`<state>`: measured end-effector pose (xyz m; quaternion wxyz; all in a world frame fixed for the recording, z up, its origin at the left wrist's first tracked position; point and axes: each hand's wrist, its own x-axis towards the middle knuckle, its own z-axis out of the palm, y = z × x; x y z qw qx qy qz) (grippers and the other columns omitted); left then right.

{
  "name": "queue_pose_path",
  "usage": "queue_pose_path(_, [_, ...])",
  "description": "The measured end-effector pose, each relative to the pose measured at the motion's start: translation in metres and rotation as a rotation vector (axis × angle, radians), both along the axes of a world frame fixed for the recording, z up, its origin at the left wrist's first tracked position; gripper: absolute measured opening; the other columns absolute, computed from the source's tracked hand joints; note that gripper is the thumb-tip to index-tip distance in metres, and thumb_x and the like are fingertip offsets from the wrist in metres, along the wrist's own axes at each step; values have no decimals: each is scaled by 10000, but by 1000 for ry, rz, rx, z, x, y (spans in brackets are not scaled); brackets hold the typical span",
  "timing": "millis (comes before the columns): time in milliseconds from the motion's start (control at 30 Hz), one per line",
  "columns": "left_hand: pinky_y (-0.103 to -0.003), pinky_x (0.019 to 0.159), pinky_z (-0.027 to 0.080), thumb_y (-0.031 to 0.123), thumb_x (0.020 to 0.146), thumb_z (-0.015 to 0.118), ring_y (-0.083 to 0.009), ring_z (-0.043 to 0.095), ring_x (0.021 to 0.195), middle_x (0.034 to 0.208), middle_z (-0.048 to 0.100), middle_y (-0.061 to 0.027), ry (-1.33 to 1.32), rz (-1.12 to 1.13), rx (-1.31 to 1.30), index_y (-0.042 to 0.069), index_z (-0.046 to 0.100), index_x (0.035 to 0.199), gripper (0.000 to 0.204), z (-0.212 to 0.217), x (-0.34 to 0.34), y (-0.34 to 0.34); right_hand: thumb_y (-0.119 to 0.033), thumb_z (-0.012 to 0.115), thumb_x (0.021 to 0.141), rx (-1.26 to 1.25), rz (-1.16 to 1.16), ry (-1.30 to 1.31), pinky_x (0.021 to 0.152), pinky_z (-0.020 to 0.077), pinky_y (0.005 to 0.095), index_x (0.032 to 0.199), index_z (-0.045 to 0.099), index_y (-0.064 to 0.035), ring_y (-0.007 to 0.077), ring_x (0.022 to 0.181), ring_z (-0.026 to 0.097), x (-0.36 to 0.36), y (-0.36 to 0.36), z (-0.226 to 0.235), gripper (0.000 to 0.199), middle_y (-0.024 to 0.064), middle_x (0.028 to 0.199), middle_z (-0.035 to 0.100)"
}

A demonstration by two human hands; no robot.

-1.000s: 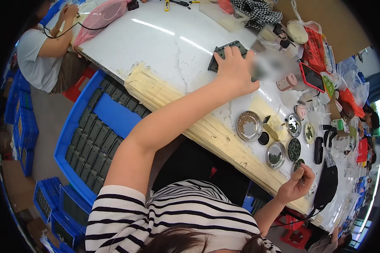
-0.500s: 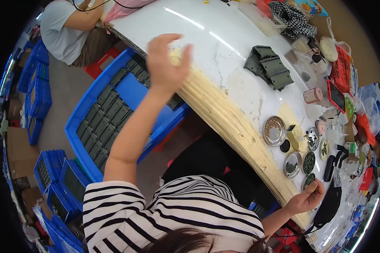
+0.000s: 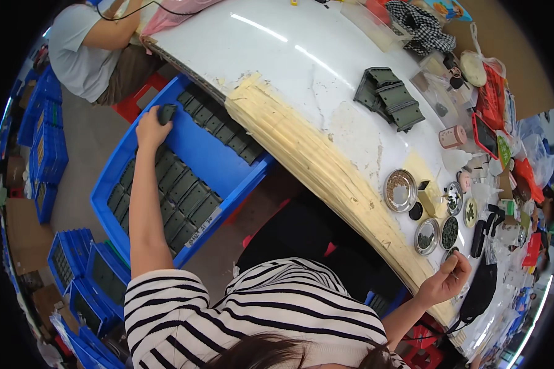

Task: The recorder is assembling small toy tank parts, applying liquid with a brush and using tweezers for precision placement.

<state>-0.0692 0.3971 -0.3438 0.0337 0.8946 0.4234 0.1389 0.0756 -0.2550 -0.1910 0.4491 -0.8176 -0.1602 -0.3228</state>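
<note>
While over the blue crate (image 3: 228, 169), left hand (image 3: 151, 128) around a dark green part (image 3: 166, 113)

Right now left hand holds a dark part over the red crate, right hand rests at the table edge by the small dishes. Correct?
Not quite: the crate is blue, as the head view shows. The left hand holds a dark part over it; the right hand rests at the table edge by the small dishes.
</note>
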Motion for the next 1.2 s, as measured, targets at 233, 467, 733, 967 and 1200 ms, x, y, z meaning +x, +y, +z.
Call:
queue_pose_path(233, [-349,795,502,234,758,755,-228,622,883,991,638,-138,-816,-243,-36,41,620,1163,469,112,81,-112,-87,572,941,56,-16,26,607,298,191,984,582,20,46,675,390,2,-4,3,116,-9,831,514])
queue_pose_path(467, [-403,741,509,245,765,725,-338,620,847,899,614,-160,-644,-957,-120,70,551,1088,406,171,261,-294,-97,586,931,26,-1,1,594,299,190,963,595,13,47,673,402,-5,19,8,115,3,832,522])
queue_pose_path(733, [-406,836,504,454,834,656,-303,550,1071,1062,604,-128,-428,-953,-76,88,607,1107,459,151,278,-309,-71,553,951,-21,-75,3,607,302,200,985,593,21,55,686,395,-10,-5,7,106,-2,821,504])
queue_pose_path(967, [-375,902,459,101,765,731,-308,589,1038,1081,627,-140,-730,-568,130,20,607,1093,361,118,64,-188,-60,549,948,12,39,35,583,289,204,1000,589,23,54,656,380,-7,17,3,106,10,825,506])
queue_pose_path(1200, [-569,1094,257,428,739,753,-449,251,1369,1425,355,-245,94,-440,-245,140,460,1383,764,12,-117,-198,-21,546,914,4,296,54,640,324,242,972,576,34,104,707,412,-4,58,0,86,39,841,522])
